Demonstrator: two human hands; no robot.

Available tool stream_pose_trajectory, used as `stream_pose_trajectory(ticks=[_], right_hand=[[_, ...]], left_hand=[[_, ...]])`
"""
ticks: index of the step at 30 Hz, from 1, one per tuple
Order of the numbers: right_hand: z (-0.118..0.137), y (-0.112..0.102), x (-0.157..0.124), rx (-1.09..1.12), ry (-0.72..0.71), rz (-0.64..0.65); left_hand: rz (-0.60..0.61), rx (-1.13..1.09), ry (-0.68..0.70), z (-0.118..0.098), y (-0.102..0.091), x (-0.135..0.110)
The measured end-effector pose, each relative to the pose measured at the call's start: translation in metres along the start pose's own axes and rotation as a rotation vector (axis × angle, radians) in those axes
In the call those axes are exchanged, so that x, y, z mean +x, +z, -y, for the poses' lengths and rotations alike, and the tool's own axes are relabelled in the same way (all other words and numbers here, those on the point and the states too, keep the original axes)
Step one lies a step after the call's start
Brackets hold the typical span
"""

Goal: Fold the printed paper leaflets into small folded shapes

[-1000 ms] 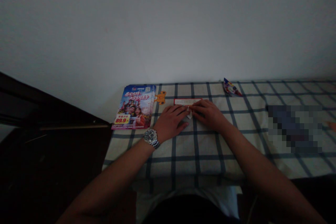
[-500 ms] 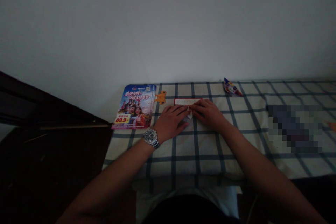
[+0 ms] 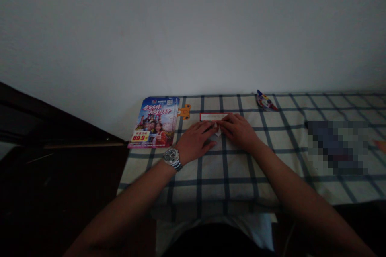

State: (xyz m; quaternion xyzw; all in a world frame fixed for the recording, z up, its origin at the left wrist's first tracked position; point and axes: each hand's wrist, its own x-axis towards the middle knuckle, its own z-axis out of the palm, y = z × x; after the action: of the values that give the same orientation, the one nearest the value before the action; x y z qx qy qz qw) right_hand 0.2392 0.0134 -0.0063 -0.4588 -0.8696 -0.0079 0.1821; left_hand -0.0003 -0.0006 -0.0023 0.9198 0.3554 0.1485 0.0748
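Note:
A partly folded sheet of paper (image 3: pixel 216 117), white with a red edge, lies on the checked cloth between my hands. My left hand (image 3: pixel 196 140), with a metal watch at the wrist, holds the paper's near left part down; its fingers are together and its thumb is a little apart. From the other side my right hand (image 3: pixel 239 131) has its bent fingers pressed on the paper beside the left fingertips. A small pale folded point (image 3: pixel 217 132) sticks out toward me between the hands. Fingers hide much of the paper.
A stack of colourful printed flyers (image 3: pixel 155 122) lies left of my hands, next to an orange bear figure (image 3: pixel 184 112). A small folded paper piece (image 3: pixel 266 101) stands near the wall (image 3: pixel 193 32). A blurred dark object (image 3: pixel 336 146) lies at the right.
Almost nothing differs. Both hands stay on the paper, with only slight shifts of the fingers and the left wrist.

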Motion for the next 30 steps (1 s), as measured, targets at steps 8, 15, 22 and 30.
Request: stream_pose_trajectory(ticks=[8,15,22,30], right_hand=[[-0.0021,-0.002,-0.0009,-0.011,-0.011,0.0],[-0.0033,-0.0022,-0.0019,-0.018,-0.009,0.003],[-0.0057,-0.002,-0.0021,-0.014,-0.027,0.027],[-0.0064,-0.0007,-0.0027,0.036,-0.007,-0.001]], left_hand=[[0.002,-0.007,0.019,-0.0008,0.0005,0.0019],[0.005,-0.017,0.037,0.0005,0.0017,0.0014],[0.019,-0.014,0.023,0.0012,0.0,-0.0004],[0.033,-0.029,0.057,0.0063,-0.0001,-0.0011]])
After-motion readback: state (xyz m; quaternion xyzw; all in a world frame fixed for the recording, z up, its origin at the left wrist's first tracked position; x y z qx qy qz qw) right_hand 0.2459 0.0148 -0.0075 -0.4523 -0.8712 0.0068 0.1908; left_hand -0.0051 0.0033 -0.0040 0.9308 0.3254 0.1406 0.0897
